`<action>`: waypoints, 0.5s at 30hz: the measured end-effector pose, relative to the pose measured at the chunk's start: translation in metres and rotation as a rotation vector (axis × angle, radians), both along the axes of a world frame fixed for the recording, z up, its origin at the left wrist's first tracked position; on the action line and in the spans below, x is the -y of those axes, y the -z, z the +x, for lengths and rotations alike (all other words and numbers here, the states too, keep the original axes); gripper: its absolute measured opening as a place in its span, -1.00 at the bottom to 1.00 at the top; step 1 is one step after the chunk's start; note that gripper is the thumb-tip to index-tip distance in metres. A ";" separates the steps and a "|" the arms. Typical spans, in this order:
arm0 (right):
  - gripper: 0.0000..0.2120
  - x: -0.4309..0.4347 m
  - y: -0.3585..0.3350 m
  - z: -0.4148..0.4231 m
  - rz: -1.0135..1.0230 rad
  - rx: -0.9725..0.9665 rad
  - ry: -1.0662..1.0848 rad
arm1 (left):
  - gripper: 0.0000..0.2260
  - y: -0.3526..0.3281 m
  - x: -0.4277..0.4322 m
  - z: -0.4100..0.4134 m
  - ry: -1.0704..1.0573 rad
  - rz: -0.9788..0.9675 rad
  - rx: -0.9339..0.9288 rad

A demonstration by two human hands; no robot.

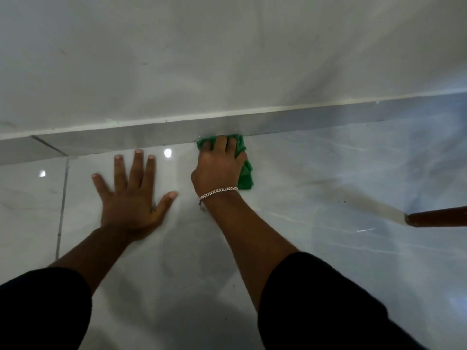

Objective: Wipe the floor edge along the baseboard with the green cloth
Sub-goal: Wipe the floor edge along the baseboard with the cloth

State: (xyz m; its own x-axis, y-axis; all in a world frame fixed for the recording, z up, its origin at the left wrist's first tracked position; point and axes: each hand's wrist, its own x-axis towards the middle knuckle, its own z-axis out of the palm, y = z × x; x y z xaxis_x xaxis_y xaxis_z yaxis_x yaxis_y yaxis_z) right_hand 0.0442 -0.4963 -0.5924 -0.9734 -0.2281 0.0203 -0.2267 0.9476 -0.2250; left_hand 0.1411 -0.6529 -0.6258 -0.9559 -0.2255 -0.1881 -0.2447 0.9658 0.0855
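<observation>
My right hand (217,165) presses a bunched green cloth (244,170) onto the glossy floor, right where the floor meets the grey baseboard (290,125). The cloth's far edge touches the baseboard, and most of it is hidden under my fingers and palm. A silver chain bracelet circles that wrist. My left hand (132,195) lies flat on the floor tile with fingers spread, holding nothing, a short way left of the cloth and just short of the baseboard.
A white wall (227,51) rises above the baseboard. A brown wooden leg or handle (437,216) enters from the right edge and rests on the floor. A grout line (62,203) runs along the floor at left. Pale marbled tile (353,178) spreads on both sides.
</observation>
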 end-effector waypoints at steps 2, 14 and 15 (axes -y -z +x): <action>-0.61 -0.011 0.000 -0.004 -0.005 -0.026 -0.101 | -0.16 -0.001 0.001 0.000 -0.009 0.001 -0.010; -0.58 -0.031 0.002 -0.024 -0.006 0.053 0.138 | -0.18 -0.001 -0.002 0.000 0.022 -0.026 0.013; -0.58 -0.005 0.002 -0.009 -0.021 0.048 0.062 | -0.17 0.000 -0.001 0.000 0.020 -0.027 0.013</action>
State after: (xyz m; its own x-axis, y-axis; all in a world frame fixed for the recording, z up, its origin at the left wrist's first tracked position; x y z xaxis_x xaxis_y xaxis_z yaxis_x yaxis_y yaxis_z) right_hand 0.0355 -0.4914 -0.5944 -0.9857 -0.1669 -0.0227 -0.1558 0.9546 -0.2538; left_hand 0.1413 -0.6515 -0.6253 -0.9578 -0.2117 -0.1945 -0.2263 0.9724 0.0560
